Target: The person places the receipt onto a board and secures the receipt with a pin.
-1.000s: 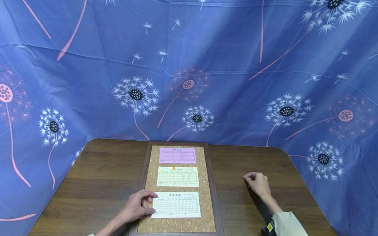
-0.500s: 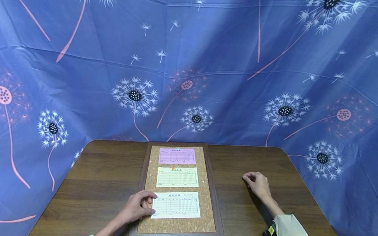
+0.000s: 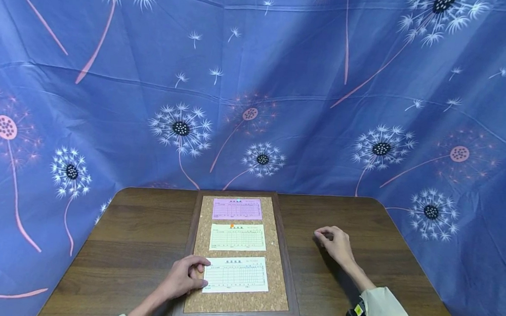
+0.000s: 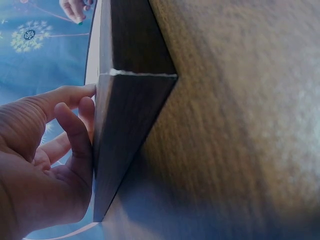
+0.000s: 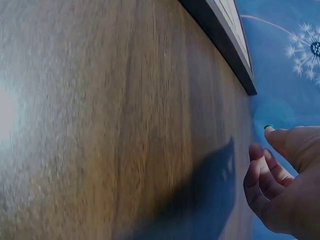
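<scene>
A white printed slip (image 3: 236,274) lies on the lower part of a framed cork board (image 3: 241,303). My left hand (image 3: 183,275) rests at the board's left side, index finger and thumb touching the slip's left edge, the other fingers loosely bent. Right of the board, my right hand (image 3: 337,245) is held above the table, pinching a small green push pin (image 5: 269,126) between thumb and index finger; only a bit of it shows. Higher on the board are a pale green slip (image 3: 238,237) with an orange push pin (image 3: 232,225) and a purple slip (image 3: 237,209) with a teal pin (image 3: 238,199).
The board's dark frame (image 3: 289,285) stands a little above the brown wooden table (image 3: 140,228). A small pale spot (image 3: 272,242) shows on the cork right of the pale green slip. Behind the table hangs a blue dandelion-print cloth (image 3: 308,132).
My right hand has moved slightly left, toward the board, with the green push pin. The left hand and the slips stay where they were.
</scene>
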A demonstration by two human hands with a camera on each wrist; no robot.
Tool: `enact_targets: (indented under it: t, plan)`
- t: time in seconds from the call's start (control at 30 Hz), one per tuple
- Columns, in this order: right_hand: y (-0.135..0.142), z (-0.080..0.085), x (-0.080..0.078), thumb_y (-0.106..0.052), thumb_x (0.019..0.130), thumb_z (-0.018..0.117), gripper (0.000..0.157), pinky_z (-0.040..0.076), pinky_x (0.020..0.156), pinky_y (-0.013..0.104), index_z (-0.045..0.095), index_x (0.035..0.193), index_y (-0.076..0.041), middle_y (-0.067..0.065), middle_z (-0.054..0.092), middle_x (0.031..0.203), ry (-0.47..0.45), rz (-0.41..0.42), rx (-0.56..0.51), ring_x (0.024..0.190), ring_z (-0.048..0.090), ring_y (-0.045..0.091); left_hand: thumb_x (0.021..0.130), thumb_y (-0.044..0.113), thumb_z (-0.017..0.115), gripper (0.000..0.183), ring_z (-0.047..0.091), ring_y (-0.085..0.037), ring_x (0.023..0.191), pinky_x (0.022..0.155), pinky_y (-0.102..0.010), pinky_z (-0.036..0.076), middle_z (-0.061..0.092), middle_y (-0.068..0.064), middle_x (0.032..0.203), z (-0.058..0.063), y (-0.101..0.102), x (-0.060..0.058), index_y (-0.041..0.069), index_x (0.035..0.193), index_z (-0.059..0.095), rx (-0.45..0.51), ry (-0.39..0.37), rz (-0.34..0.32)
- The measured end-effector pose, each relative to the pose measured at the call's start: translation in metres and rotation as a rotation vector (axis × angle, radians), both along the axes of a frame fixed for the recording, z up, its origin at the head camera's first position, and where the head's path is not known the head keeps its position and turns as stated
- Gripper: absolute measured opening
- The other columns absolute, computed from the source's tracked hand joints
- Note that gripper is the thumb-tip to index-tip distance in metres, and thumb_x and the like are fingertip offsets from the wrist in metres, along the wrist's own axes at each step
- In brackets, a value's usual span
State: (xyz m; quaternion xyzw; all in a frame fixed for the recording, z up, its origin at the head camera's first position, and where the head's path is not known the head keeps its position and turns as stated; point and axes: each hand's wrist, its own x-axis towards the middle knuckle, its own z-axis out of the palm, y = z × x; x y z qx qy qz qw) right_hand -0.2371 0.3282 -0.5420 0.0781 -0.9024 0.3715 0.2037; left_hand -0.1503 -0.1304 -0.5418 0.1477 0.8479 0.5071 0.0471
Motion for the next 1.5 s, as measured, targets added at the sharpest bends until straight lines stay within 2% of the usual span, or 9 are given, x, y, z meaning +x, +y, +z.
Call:
enact_targets:
  t: [0.47,0.7,0.97,1.1,1.2,1.3,1.4,1.5]
  plan:
    - [-0.043,0.005,0.006,-0.014,0.090,0.078,0.012,0.048,0.055,0.019,0.077,0.092,-0.003,0.007,0.067,0.085,-0.071,0.107,-0.019,0.060,0.059,0.000,0.069,-0.005,0.085,0.041,0.048,0.000,0.058,0.047,-0.015,0.041,0.060,-0.007,0.089,0.001,0.000,0.000,-0.001,0.107,0.072,-0.001,-0.003,0.005]
    - [-0.069,0.008,0.011,-0.014,0.092,0.076,0.008,0.046,0.050,0.019,0.077,0.090,-0.006,0.006,0.068,0.087,-0.086,0.186,-0.036,0.057,0.054,0.001,0.070,-0.006,0.084,0.040,0.049,0.000,0.055,0.043,-0.016,0.042,0.060,-0.009,0.090,0.002,0.001,0.001,-0.003,0.108,0.071,0.017,-0.013,-0.004]
    - [-0.104,0.017,0.024,-0.009,0.091,0.075,0.004,0.046,0.051,0.017,0.078,0.092,-0.006,0.005,0.068,0.088,-0.130,0.311,-0.055,0.061,0.054,0.002,0.070,-0.005,0.084,0.040,0.049,0.001,0.057,0.044,-0.018,0.044,0.059,-0.008,0.090,0.000,0.000,-0.001,-0.003,0.108,0.071,-0.024,-0.017,0.008]
    - [-0.120,0.018,0.030,-0.007,0.091,0.074,0.004,0.049,0.047,0.018,0.077,0.093,-0.005,0.006,0.067,0.088,-0.156,0.411,-0.063,0.058,0.057,0.006,0.070,-0.006,0.083,0.040,0.049,0.001,0.055,0.042,-0.019,0.044,0.059,-0.009,0.090,0.000,0.000,-0.001,-0.004,0.108,0.070,-0.008,-0.031,0.002]
    - [-0.131,0.016,0.035,-0.010,0.092,0.075,0.004,0.051,0.049,0.019,0.077,0.091,-0.007,0.003,0.066,0.087,-0.154,0.473,-0.024,0.060,0.059,0.005,0.071,-0.007,0.083,0.040,0.049,0.000,0.054,0.041,-0.018,0.043,0.059,-0.010,0.091,0.001,0.000,-0.001,-0.005,0.108,0.069,0.010,-0.037,-0.003]
    - [-0.141,0.012,0.040,-0.016,0.091,0.076,0.005,0.052,0.059,0.018,0.078,0.089,-0.011,-0.003,0.068,0.086,-0.120,0.505,0.068,0.069,0.057,0.000,0.071,-0.007,0.083,0.040,0.050,0.001,0.054,0.041,-0.018,0.043,0.059,-0.010,0.091,0.001,0.000,-0.001,-0.005,0.108,0.070,0.019,-0.039,-0.005]
    - [-0.151,0.006,0.043,-0.019,0.091,0.077,0.005,0.048,0.066,0.017,0.079,0.090,-0.015,-0.009,0.069,0.085,-0.116,0.533,0.142,0.074,0.054,-0.002,0.071,-0.006,0.083,0.040,0.050,0.001,0.054,0.040,-0.019,0.044,0.059,-0.009,0.091,0.000,0.000,-0.001,-0.005,0.108,0.070,0.020,-0.036,-0.007]
    - [-0.159,0.002,0.045,-0.022,0.091,0.077,0.006,0.044,0.065,0.015,0.080,0.090,-0.017,-0.011,0.067,0.084,-0.145,0.556,0.170,0.072,0.052,-0.002,0.071,-0.006,0.083,0.040,0.050,0.001,0.053,0.041,-0.019,0.045,0.059,-0.009,0.091,-0.001,0.000,-0.002,-0.005,0.108,0.070,0.013,-0.034,-0.002]
